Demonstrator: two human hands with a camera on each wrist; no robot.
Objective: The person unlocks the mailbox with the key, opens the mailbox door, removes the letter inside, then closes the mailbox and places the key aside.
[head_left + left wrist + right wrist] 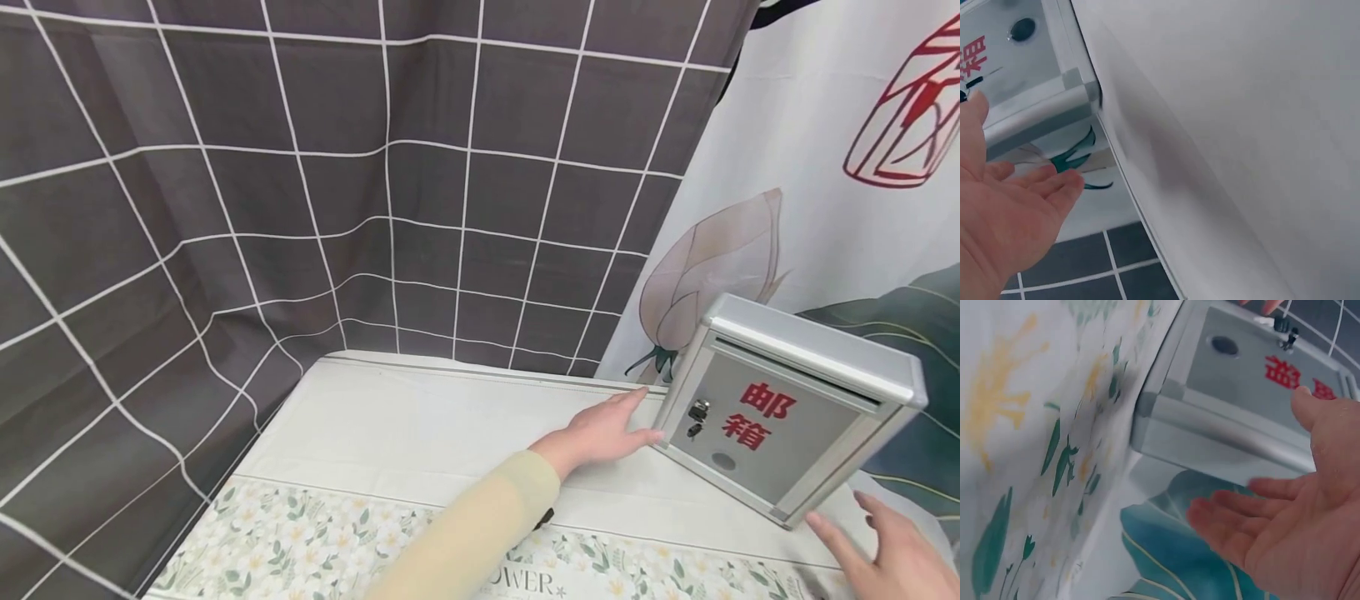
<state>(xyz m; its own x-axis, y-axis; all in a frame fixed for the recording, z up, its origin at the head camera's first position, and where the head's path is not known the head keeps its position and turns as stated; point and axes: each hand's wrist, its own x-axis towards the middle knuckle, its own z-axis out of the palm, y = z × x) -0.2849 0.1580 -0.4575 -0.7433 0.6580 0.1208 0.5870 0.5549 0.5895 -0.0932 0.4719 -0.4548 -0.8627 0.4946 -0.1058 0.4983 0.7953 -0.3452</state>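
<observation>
A silver metal mailbox (780,417) with red Chinese characters stands upright at the table's right end, angled toward the camera. A slot (795,371) runs along its upper front, and keys (693,431) hang from the lock on its left side. To the left of it, my left hand (600,427) has its fingers extended and its thumb tip right at the lower left edge. My right hand (896,546) is at the lower right corner with fingers spread. In the right wrist view, that palm (1304,531) faces the mailbox's side, holding nothing.
A white cloth with a floral band (300,533) covers the table (405,417). Behind hangs a dark curtain with a white grid (427,192). At the right, a white curtain (795,125) with leaf and flower prints hangs close behind the mailbox. A small black object (545,518) shows beside the left sleeve.
</observation>
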